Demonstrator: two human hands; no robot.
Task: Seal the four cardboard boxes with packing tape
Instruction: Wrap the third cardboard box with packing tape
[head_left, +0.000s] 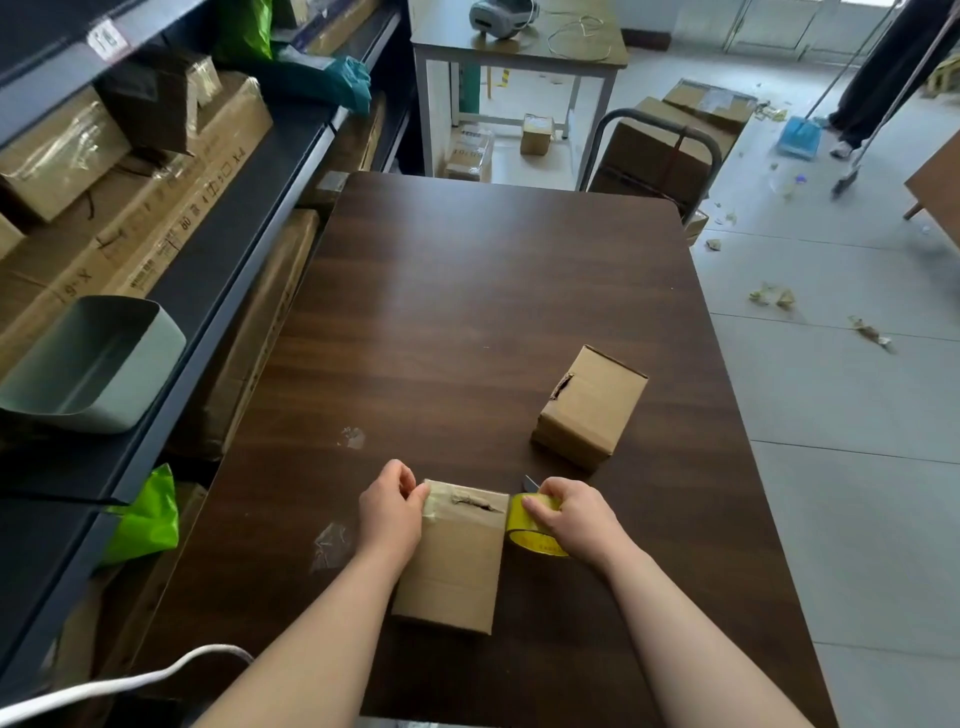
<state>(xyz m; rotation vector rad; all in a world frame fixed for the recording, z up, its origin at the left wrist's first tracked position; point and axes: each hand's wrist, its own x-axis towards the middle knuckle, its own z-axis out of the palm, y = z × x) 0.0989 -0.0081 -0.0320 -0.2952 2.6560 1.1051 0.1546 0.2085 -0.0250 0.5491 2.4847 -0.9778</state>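
Pinching the near box's (451, 556) far-left taped edge with my left hand (389, 512), I grip the yellow tape roll (530, 525) in my right hand (574, 517) just beside it.

You're at a dark wood worktop (467, 291), with dark shelving (244, 218) crammed with cartons along your left. The floor (857, 493) is pale grey tile, with paper scraps (774, 299) scattered on your right. Further back there's a second table (452, 41) and a trolley (654, 115) loaded with boxes.
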